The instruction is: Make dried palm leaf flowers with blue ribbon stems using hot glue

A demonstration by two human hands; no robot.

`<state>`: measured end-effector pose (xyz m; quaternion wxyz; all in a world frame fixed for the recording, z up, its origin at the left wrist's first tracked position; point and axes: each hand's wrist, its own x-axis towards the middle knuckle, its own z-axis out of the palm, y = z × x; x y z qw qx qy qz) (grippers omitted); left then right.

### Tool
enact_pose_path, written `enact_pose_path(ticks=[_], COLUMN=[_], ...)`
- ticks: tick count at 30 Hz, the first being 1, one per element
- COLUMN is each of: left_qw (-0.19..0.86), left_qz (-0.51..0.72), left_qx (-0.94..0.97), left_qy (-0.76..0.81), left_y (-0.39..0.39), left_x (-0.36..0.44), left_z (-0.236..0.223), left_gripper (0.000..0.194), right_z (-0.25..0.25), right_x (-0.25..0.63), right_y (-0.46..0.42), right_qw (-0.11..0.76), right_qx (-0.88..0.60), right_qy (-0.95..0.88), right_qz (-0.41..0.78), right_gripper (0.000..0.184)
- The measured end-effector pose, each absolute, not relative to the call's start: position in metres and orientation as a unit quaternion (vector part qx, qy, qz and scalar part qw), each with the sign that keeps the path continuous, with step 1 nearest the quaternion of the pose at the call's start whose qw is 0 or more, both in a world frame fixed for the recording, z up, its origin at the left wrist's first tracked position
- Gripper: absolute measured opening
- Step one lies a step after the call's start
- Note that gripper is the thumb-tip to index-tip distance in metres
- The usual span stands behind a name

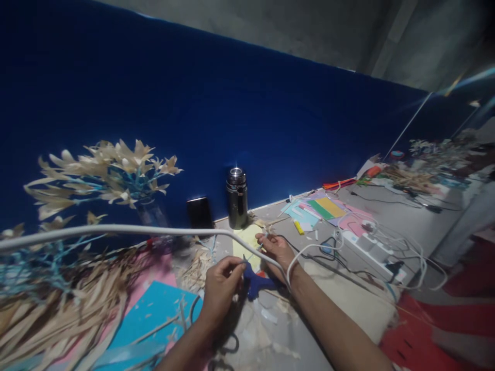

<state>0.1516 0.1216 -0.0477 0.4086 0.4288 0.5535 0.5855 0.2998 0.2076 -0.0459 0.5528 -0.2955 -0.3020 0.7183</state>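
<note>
My right hand (275, 248) is closed in a pinch on a thin light-blue stem (255, 251), which slants down to the left. My left hand (225, 282) is lower and to the left, its thumb and forefinger pressed together; what they hold, if anything, is too small to make out. Between the hands is a dark blue tool (255, 284) that looks like a hot glue gun, close to the left fingertips; whether they touch it I cannot tell. Yellow paper (243, 241) lies behind the hands. Dark scissor-like handles (229, 344) lie below my left hand.
A pale cord (154, 230) crosses the view before the hands. A metal flask (237, 201) and a phone (199, 213) stand by the blue partition (216, 103). Dried flowers (116, 175) and husk strips (69, 304) fill the left; a cabled power strip (371, 252) lies right.
</note>
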Motion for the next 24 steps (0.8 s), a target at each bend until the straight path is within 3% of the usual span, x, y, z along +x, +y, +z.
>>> enact_pose_path(ticks=[9, 16, 18, 20, 24], left_qw=[0.020, -0.094, -0.110, -0.121, -0.140], left_qz=[0.533, 0.483, 0.480, 0.478, 0.476], left_qx=[0.679, 0.738, 0.742, 0.745, 0.745], left_qy=[0.505, 0.461, 0.455, 0.450, 0.446], left_y=[0.120, 0.126, 0.127, 0.127, 0.129], left_x=[0.137, 0.125, 0.122, 0.117, 0.108], left_z=[-0.049, -0.050, -0.049, -0.046, -0.043], left_gripper=[0.014, 0.020, 0.022, 0.022, 0.019], right_z=[-0.054, -0.053, -0.044, -0.033, -0.016], right_x=[0.294, 0.298, 0.306, 0.316, 0.328], right_y=[0.206, 0.209, 0.207, 0.200, 0.180], right_qw=[0.578, 0.550, 0.477, 0.331, 0.112], right_qx=[-0.269, -0.325, -0.382, -0.433, -0.466], right_qy=[-0.308, -0.404, -0.536, -0.716, -0.835], right_qz=[0.706, 0.655, 0.582, 0.436, 0.270], right_gripper=[0.039, 0.037, 0.029, 0.022, 0.024])
